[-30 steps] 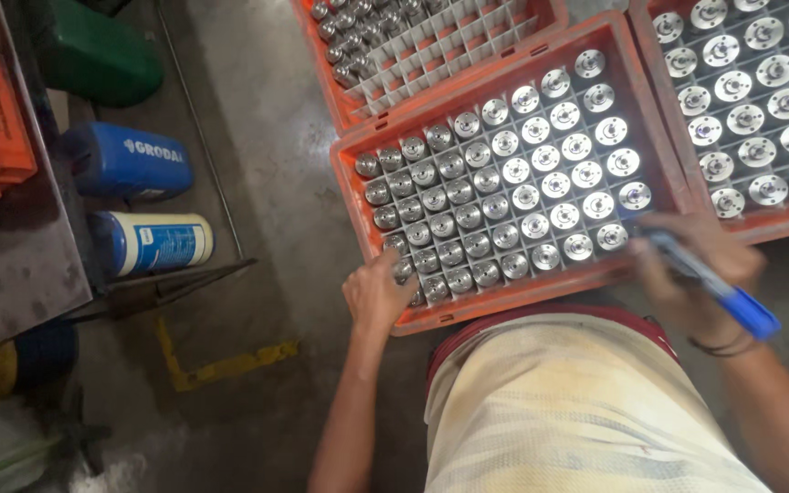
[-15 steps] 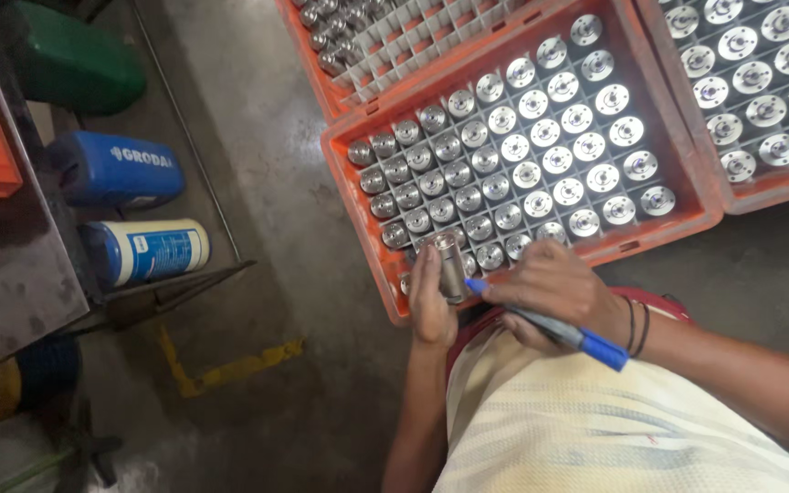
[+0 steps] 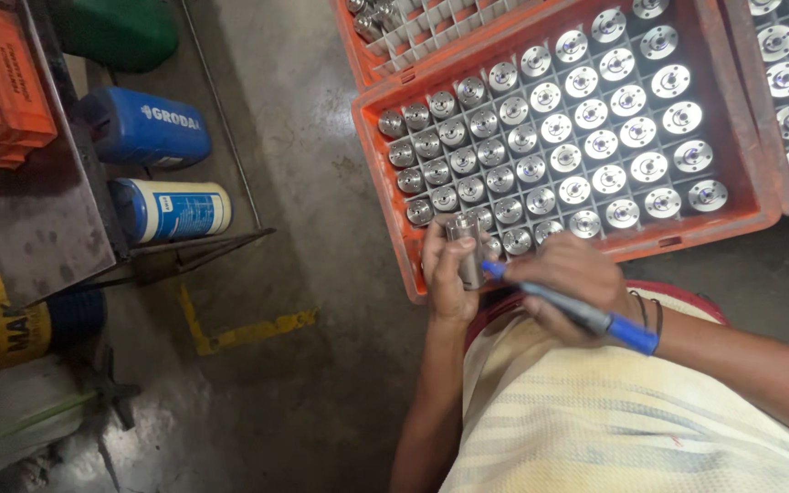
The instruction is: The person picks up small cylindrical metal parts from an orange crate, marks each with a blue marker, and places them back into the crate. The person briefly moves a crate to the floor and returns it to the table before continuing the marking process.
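Fingers of left hand (image 3: 449,274) clamp a small silver metal cylinder (image 3: 466,248) at the orange plastic crate (image 3: 394,219) rim; right hand (image 3: 568,283) grips a blue marker pen (image 3: 586,315) touching it

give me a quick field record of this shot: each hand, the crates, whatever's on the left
left hand: holds a metal cylinder upright, over the near edge of the orange crate
right hand: grips a blue marker, tip against the cylinder
crate contents: rows of metal parts in a divider grid
other crates: one beyond, one at right, both orange
left side: blue drum and blue-and-white canister lying under a metal table
floor: grey concrete, yellow corner mark
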